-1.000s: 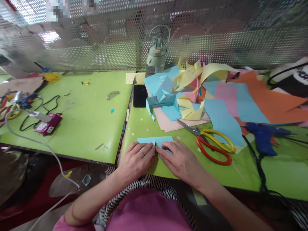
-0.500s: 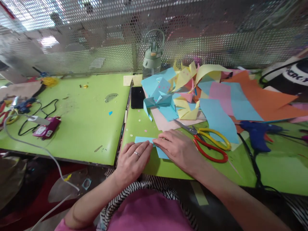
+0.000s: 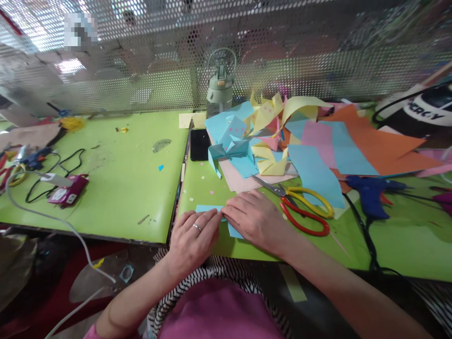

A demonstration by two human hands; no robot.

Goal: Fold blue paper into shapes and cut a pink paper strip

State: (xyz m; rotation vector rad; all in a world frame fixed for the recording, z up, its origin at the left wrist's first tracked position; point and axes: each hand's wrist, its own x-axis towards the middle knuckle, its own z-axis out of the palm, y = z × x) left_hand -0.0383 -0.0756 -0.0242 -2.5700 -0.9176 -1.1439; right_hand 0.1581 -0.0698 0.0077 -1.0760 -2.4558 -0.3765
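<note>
A small folded piece of light blue paper (image 3: 207,207) lies on the green tabletop near its front edge, partly covered by both hands. My left hand (image 3: 195,238), with a ring on one finger, presses the paper's left part, its fingers together. From the right, my right hand (image 3: 256,221) bears down on the same paper, fingertips pinched close beside the left ones. The thumbs and the fold beneath are hidden. Just right of my right hand rest scissors (image 3: 280,190) with one yellow and one red handle.
Behind the hands are a black phone (image 3: 199,145), a green-lidded bottle (image 3: 219,89) and piled coloured paper (image 3: 314,162). A blue glue gun (image 3: 370,195) with its cord lies right. Leftward sits a magenta box (image 3: 70,190) with cables. A perforated metal screen (image 3: 155,61) stands behind.
The view has shifted slightly, so the scene sits a little further left. Both hands stay pressed on the blue paper with hardly any movement.
</note>
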